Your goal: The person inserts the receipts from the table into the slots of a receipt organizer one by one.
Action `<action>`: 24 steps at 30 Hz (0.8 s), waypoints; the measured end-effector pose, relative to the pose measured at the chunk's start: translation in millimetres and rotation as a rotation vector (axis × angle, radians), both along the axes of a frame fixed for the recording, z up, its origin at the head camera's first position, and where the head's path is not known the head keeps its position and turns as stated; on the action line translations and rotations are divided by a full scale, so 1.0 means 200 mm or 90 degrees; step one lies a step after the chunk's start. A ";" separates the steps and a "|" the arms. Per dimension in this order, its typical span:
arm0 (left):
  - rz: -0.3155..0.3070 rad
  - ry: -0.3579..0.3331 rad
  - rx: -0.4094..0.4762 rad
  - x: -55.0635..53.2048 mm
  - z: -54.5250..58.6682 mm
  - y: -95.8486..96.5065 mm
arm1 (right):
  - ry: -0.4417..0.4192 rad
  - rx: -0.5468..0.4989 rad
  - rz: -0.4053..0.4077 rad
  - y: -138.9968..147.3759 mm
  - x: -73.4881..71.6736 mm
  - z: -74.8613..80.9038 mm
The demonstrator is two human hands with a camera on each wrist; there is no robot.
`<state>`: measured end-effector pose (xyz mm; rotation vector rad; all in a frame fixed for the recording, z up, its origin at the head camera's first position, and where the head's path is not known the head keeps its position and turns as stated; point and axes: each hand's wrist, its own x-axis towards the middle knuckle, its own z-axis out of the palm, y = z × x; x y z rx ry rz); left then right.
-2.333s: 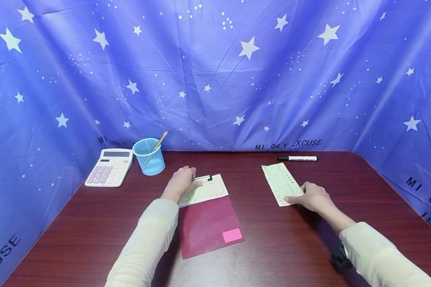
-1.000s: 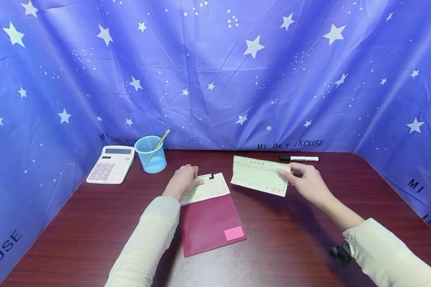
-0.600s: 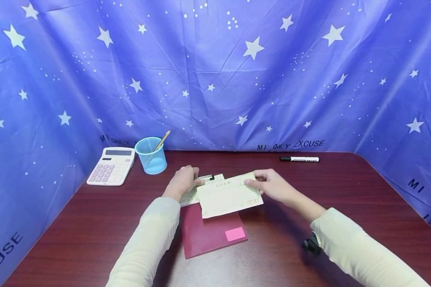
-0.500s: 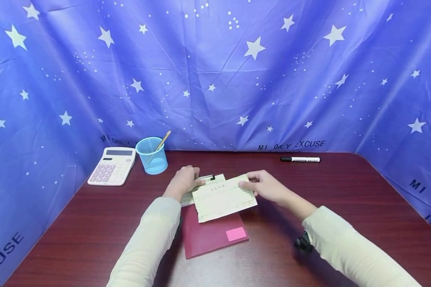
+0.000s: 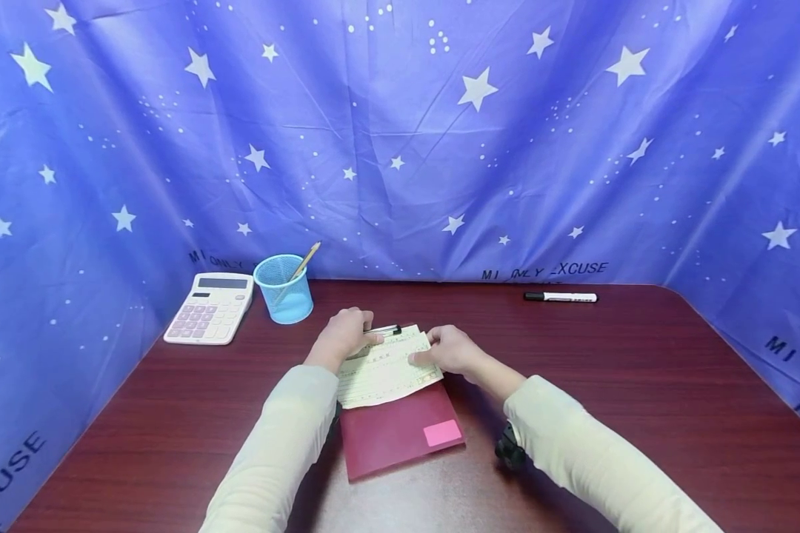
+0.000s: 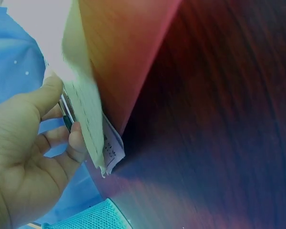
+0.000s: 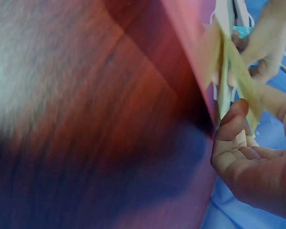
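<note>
My right hand [image 5: 455, 348] pinches the right edge of a pale green printed slip [image 5: 383, 381] between thumb and fingers. It lies over other printed slips [image 5: 407, 342] at the top of a maroon folder [image 5: 400, 433] with a pink label. At the slips' upper left, my left hand [image 5: 343, 337] has thumb and fingers about a slim item with silvery sides and a black end [image 5: 397, 330]; its kind is unclear. In the left wrist view, the left thumb [image 6: 50, 93] is against the slips. The right wrist view shows the right fingertips [image 7: 236, 117] at the slips' edges.
A white calculator [image 5: 210, 311] and a blue mesh pen cup [image 5: 285, 300] with a pencil [image 5: 307, 259] stand at the back left. A black-capped marker [image 5: 561, 297] lies near the back right edge of the dark wooden table [image 5: 613, 392]. A starry blue curtain [image 5: 400, 207] hangs behind.
My right hand has lifted the slip from the table's right side and brought it left onto the other slips over the folder. My left hand has stayed in place.
</note>
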<state>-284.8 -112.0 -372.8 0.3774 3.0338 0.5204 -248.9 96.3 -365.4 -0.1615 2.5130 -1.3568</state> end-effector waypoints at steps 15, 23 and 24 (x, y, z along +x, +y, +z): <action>-0.016 0.011 0.000 -0.01 -0.01 0.01 | 0.014 0.078 -0.081 -0.11 -0.05 -0.01; -0.006 -0.003 0.006 0.00 0.02 0.00 | 0.013 0.101 -0.110 -0.15 -0.07 -0.05; -0.004 -0.005 0.009 -0.01 0.02 0.00 | 0.014 0.103 -0.109 -0.16 -0.07 -0.05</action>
